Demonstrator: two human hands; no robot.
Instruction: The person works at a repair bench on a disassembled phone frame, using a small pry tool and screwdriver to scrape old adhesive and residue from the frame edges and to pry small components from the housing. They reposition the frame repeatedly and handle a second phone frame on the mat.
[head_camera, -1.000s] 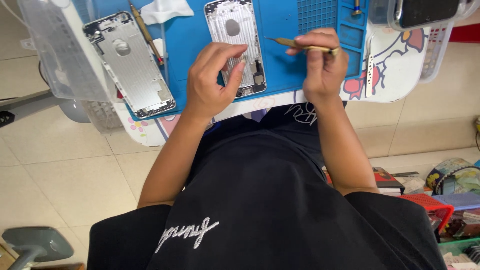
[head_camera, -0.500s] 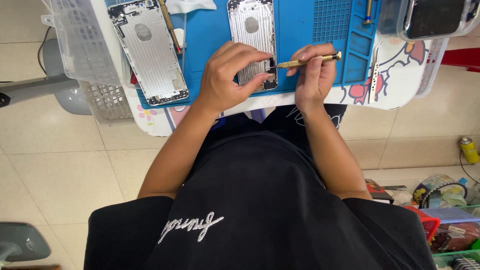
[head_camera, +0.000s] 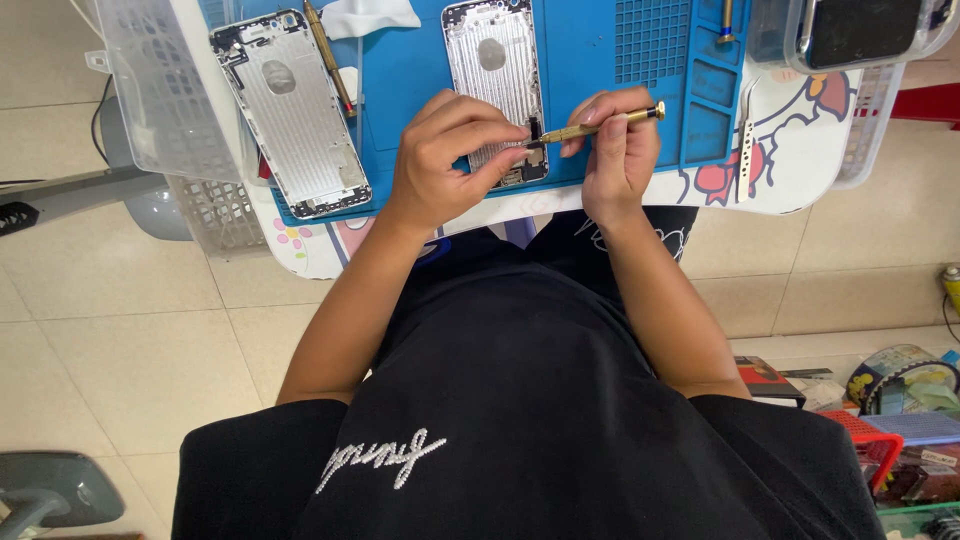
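Note:
A silver phone housing (head_camera: 495, 75) lies open side up on the blue work mat (head_camera: 590, 60). My left hand (head_camera: 445, 160) rests on its lower end, fingertips pinching at the bottom edge. My right hand (head_camera: 620, 150) holds a gold screwdriver (head_camera: 600, 125) nearly flat, its tip at the housing's lower right corner next to my left fingertips. A second silver phone housing (head_camera: 295, 115) lies tilted at the mat's left side, untouched.
Another gold-handled tool (head_camera: 328, 55) and a white cloth (head_camera: 370, 15) lie on the mat's upper left. A clear mesh basket (head_camera: 165, 95) stands left, a clear box with a dark device (head_camera: 850, 30) upper right. Red trays and clutter (head_camera: 890, 420) sit on the tiled floor.
The view has shifted so the table sits lower and nearer. My right hand has lowered the screwdriver from a raised spot to the housing's lower corner; my left hand stays on the housing.

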